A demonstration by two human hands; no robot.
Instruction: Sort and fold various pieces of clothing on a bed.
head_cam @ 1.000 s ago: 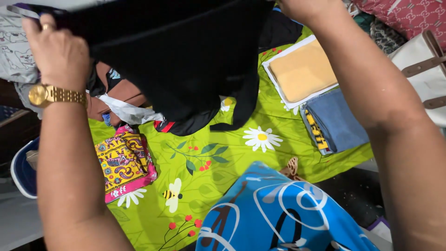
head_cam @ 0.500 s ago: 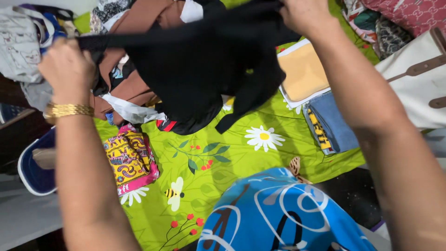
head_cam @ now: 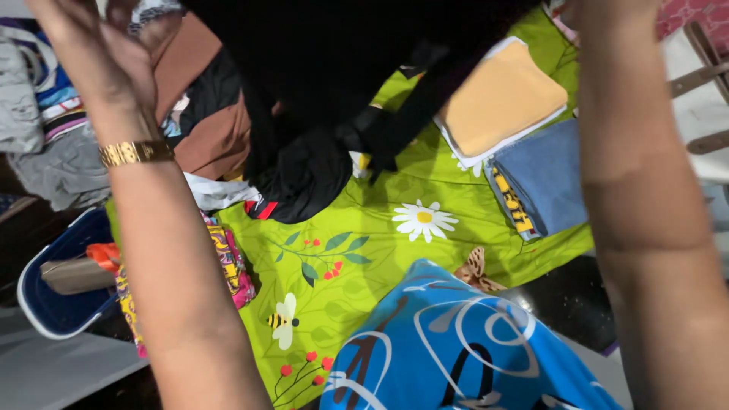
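The black garment hangs at the top of the view, raised above the green flowered sheet, its lower folds bunched and drooping onto the sheet's upper part. The sheet itself, printed with daisies, bees and red berries, spreads over the bed and carries nearly everything else. At the sheet's near edge lies a blue cloth with white loops. Past the sheet's far left side sits a heap of brown, grey and dark clothes, partly behind the garment. On the sheet's right part rests a folded blue cloth with yellow lettering, and just beyond it, touching it, a folded tan cloth on a white one. Off the sheet's left edge stands a blue basket, and a bright patterned pink-and-yellow cloth lies along that same edge. Off the sheet's right side shows a white bag with brown straps.

The left hand, with a gold bracelet on its wrist, is raised over the clothes heap, palm showing and fingers loosely spread; whether it grips the garment cannot be told. The right hand is up at the top border above the tan cloth, mostly cut off, so its grip cannot be told either.
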